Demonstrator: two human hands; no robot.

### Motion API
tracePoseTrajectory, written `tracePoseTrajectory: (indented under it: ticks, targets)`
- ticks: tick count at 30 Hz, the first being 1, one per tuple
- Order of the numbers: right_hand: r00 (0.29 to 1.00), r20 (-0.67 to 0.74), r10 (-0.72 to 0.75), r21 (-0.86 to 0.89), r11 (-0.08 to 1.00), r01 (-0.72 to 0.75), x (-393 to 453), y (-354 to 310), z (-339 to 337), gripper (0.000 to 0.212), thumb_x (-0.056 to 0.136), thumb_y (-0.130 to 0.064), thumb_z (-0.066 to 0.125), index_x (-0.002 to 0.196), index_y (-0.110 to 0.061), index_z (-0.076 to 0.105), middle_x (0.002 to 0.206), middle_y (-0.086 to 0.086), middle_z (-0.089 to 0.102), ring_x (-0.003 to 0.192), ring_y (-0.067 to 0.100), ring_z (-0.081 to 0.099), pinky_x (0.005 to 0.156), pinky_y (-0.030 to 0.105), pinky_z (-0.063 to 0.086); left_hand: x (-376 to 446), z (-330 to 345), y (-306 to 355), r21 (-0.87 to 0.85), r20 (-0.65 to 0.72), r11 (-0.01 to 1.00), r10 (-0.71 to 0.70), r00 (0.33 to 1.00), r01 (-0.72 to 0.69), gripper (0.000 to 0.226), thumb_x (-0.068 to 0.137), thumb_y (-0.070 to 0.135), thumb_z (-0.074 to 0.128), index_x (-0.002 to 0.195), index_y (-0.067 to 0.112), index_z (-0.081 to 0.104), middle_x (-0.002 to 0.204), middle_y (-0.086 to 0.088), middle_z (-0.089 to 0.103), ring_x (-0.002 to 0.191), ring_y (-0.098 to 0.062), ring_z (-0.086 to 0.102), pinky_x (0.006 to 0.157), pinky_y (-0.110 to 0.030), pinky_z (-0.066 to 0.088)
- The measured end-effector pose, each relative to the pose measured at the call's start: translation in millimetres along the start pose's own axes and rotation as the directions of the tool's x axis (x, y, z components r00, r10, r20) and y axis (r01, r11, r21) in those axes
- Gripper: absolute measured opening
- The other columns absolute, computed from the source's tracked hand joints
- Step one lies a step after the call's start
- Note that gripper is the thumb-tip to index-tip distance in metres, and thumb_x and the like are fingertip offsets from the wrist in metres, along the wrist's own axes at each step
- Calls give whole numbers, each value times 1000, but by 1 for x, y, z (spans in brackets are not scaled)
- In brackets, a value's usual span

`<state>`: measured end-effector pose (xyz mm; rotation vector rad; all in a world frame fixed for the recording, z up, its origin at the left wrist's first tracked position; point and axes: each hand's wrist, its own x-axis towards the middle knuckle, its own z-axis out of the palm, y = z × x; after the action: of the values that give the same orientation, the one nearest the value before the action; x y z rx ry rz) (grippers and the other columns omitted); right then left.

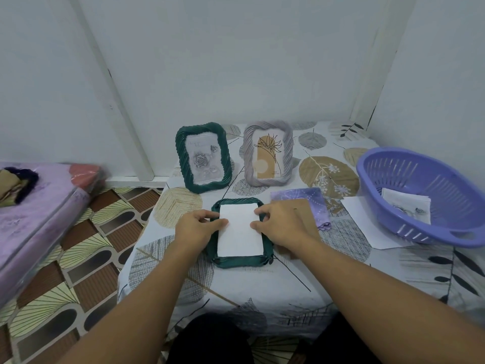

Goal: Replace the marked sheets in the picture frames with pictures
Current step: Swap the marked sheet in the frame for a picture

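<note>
Dark green twisted-rim picture frame (240,260) lies face down on the leaf-print tablecloth (262,290), white rectangular sheet (240,231) sitting in its back opening. Left hand (196,227) rests on the frame's left rim, thumb and fingertips on the sheet's left edge — fingers curled, pinch not clear. Right hand (279,224) likewise at the right edge, fingertips bent onto the paper. Beyond the hands: upright green frame with rose print (203,158), grey frame with plant drawing (267,153). Right of the grip — purple slotted plastic basket (393,164) holding a printed picture (406,207).
</note>
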<state>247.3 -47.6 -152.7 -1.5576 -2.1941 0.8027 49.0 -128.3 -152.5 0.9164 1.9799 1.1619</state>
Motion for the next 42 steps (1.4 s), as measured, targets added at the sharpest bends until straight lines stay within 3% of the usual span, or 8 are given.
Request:
tracePoseTrajectory:
  ticks: [6, 10, 17, 23, 31, 36, 39, 42]
  targets:
    - [990, -143, -12, 67, 998, 22, -14, -3, -19, 23, 94, -48, 65, 110, -32, 68, 79, -15, 63, 82, 6, 62, 62, 20, 41, 0, 2, -3, 33, -145, 999, 15, 989, -10, 21, 91, 33, 74, 99, 21, 59, 90, -6, 66, 72, -21, 58, 61, -34, 46]
    - [969, -239, 59, 49, 998, -48, -18, 3, -37, 23, 94, -47, 62, 108, -29, 63, 90, -12, 66, 91, 19, 64, 73, 32, 50, 4, 3, 1, 106, -149, 994, -6, 989, 22, 15, 91, 29, 74, 93, 18, 64, 90, -5, 68, 80, -22, 63, 65, -34, 51]
    - [935, -70, 347, -123, 927, -354, -23, 31, -52, 101, 76, -69, 71, 148, -14, 28, 151, 19, 36, 138, 38, 39, 102, 48, 44, 9, 7, 0, 152, -164, 987, -20, 986, 46, 14, 90, 22, 75, 85, 11, 67, 85, -9, 70, 73, -22, 60, 62, -31, 48]
    - [926, -67, 371, -135, 916, -377, -24, 29, -52, 111, 73, -67, 77, 152, -11, 23, 153, 23, 31, 142, 39, 33, 107, 47, 41, 9, 8, 1, 152, -163, 987, -31, 986, 57, 16, 90, 22, 75, 83, 11, 66, 85, -10, 71, 75, -24, 60, 66, -34, 50]
    - [914, -59, 402, -12, 915, -404, -22, 21, -57, 105, 70, -50, 84, 148, -8, 27, 145, 19, 36, 122, 34, 52, 90, 36, 49, 8, 8, 4, 167, -160, 984, -35, 986, 62, 16, 91, 22, 74, 84, 11, 66, 84, -9, 70, 74, -23, 60, 62, -32, 50]
    - [928, -110, 356, 142, 930, -340, -21, 5, -55, 99, 45, -50, 78, 121, -16, 26, 115, 12, 60, 98, 36, 68, 74, 50, 62, 8, 8, 3, 156, -158, 985, -53, 986, 78, 16, 91, 23, 74, 83, 12, 67, 85, -10, 71, 79, -28, 65, 68, -38, 55]
    - [941, -116, 318, 230, 930, -286, -22, -5, -60, 80, 66, -38, 82, 120, -10, 30, 95, 4, 63, 74, 20, 66, 48, 31, 53, 7, 8, 4, 131, -162, 989, -54, 985, 75, 17, 91, 24, 74, 84, 10, 67, 85, -10, 71, 75, -25, 62, 65, -35, 52]
    - [955, -81, 287, 364, 900, -240, -20, -12, -57, 67, 77, -30, 82, 118, -12, 32, 98, -1, 63, 77, 11, 62, 50, 28, 53, 8, 6, 9, 20, -163, 995, -92, 982, 96, 20, 91, 26, 74, 87, 9, 64, 83, -12, 69, 67, -24, 55, 57, -32, 45]
